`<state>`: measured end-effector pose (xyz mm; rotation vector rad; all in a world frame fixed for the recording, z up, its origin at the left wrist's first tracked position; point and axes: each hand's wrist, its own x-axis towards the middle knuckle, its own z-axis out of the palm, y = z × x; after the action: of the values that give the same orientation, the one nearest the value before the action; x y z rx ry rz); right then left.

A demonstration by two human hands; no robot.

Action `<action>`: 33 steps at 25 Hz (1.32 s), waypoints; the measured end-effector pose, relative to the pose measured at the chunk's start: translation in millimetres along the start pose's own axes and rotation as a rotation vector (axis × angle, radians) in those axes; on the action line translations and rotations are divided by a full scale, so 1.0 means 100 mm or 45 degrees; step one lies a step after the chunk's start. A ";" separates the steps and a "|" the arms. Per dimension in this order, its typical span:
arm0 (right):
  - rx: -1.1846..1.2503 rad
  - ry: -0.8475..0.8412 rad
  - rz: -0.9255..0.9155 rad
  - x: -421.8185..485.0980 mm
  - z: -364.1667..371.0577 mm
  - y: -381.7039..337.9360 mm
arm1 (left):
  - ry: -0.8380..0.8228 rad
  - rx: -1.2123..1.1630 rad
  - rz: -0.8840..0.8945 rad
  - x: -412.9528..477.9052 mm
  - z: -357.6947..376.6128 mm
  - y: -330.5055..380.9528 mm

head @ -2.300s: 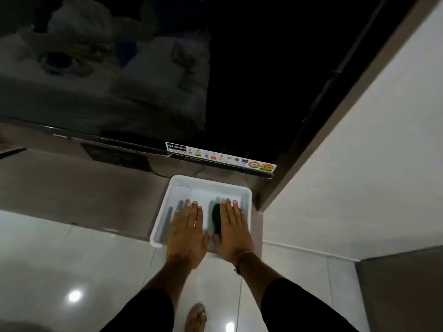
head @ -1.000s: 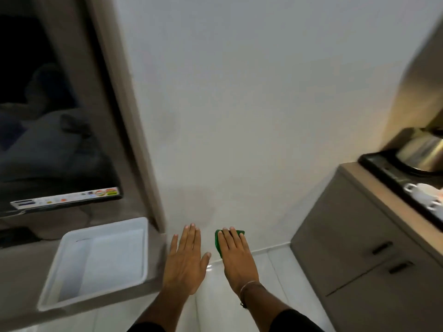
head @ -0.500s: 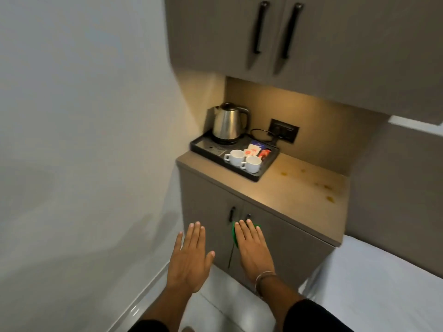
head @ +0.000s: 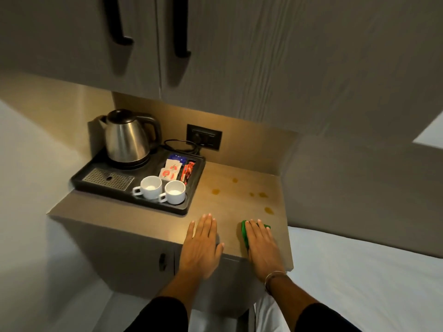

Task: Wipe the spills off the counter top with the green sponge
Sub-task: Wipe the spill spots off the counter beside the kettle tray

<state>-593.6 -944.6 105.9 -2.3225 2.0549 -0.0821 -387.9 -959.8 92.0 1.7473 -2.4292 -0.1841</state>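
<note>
right hand (head: pixel 262 248): flat, palm down, fingers extended over the green sponge (head: pixel 245 232); holding it under the palm, whether pressed to the surface can't tell
left hand (head: pixel 201 245): flat, fingers spread, nothing in it, at the front edge
sponge spot: front right of counter top (head: pixel 230 204), near the edge
spills (head: pixel 269 210): amber drops, nearest just beyond the sponge, others (head: pixel 215 191) further back, untouched
tray (head: pixel 191 191): black, with kettle (head: pixel 127 137) and cups (head: pixel 175 191), left of the spills
step: sponge brought to counter, wiping not begun, by my read
next: likely push sponge forward over the nearest drop, then sweep back and left, staying off the tray
</note>
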 end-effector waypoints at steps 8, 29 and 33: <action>0.192 -0.159 0.076 0.48 0.12 0.39 | -0.093 -0.015 0.072 0.89 0.31 -0.01; 0.300 0.063 0.080 1.02 0.42 0.91 | 0.003 -0.162 0.018 0.89 0.66 -0.11; 0.252 0.061 -0.132 0.68 0.49 1.33 | 0.010 -0.187 0.022 0.89 0.68 -0.11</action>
<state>-714.2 -1029.0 49.1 -2.3241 1.8500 -0.3312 -418.2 -1046.7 26.9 1.6611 -2.3586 -0.3430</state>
